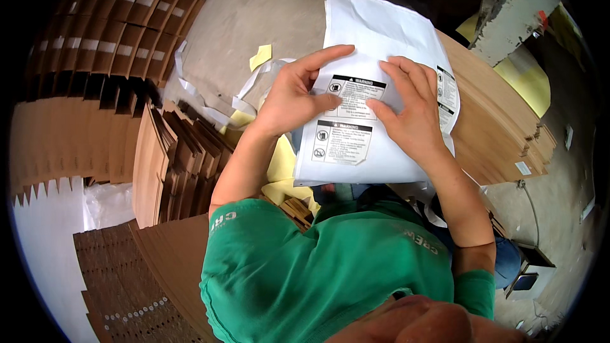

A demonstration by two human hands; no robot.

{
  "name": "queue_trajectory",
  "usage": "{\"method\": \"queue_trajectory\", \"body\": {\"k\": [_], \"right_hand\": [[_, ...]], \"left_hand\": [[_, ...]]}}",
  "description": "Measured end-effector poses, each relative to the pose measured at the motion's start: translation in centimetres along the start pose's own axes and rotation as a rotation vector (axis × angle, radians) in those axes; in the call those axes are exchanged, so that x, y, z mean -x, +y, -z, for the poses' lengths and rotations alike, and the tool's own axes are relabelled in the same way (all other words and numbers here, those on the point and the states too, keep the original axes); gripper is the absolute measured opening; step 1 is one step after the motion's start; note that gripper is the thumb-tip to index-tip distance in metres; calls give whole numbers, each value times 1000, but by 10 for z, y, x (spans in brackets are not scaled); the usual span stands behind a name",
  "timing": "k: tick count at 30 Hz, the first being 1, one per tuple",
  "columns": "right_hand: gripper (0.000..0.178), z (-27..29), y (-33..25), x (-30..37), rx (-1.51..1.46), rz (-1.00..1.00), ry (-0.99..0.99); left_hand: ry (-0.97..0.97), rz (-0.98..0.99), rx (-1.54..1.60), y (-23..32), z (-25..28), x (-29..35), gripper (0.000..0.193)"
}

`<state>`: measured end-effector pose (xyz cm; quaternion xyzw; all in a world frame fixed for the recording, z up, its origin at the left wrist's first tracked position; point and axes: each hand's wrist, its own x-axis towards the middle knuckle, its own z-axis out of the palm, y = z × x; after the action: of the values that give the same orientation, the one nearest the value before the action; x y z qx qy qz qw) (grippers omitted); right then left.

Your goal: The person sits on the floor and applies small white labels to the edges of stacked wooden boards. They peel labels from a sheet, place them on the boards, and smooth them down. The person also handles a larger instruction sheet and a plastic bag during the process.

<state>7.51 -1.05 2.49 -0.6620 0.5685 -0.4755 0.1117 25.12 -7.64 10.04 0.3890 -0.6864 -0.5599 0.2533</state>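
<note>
A white wrapped package (375,25) with a smooth, slightly creased surface lies in front of my body. Two black-and-white printed labels sit one above the other on it: an upper label (356,109) and a lower label (343,144) with a clipped corner. My left hand (295,95) rests at the package's left side, index finger stretched out and thumb on the upper label's left edge. From the right, my right hand (413,105) lies on the package with fingers spread, its thumb at the same label's right edge. Neither hand grips anything. More labels (447,92) show at the package's right edge.
Curved wood panels (502,121) are stacked beyond the package to the right. At the left stand brown wooden pieces (184,152) and tall rows of brown parts (114,19). White strapping (210,111) and yellow paper scraps (261,57) lie on the floor. A small box-like stand (532,273) is at lower right.
</note>
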Motion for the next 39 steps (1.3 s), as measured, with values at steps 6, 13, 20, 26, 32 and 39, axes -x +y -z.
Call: {"method": "queue_trajectory", "body": {"k": [6,13,20,26,32,39], "right_hand": [[30,-13,-18,-16,-111,231,158],[20,-17,-18,-17,-93,378,243],[18,8,-16,3,-354,244,220],[8,67,39,15,-813,-473,274],[13,126,105,68,-215,-538,-5],[22,182,131,137,166,-654,-83]], "left_hand": [[-26,3,-74,-4,7,10,50],[-134,80,3,-3,7,4,41],[-48,335,263,-57,51,-31,36],[-61,240,-794,-73,67,-56,42],[-211,-403,-579,-33,-88,-95,27],[-589,-325,-570,-73,-287,-125,23]]}}
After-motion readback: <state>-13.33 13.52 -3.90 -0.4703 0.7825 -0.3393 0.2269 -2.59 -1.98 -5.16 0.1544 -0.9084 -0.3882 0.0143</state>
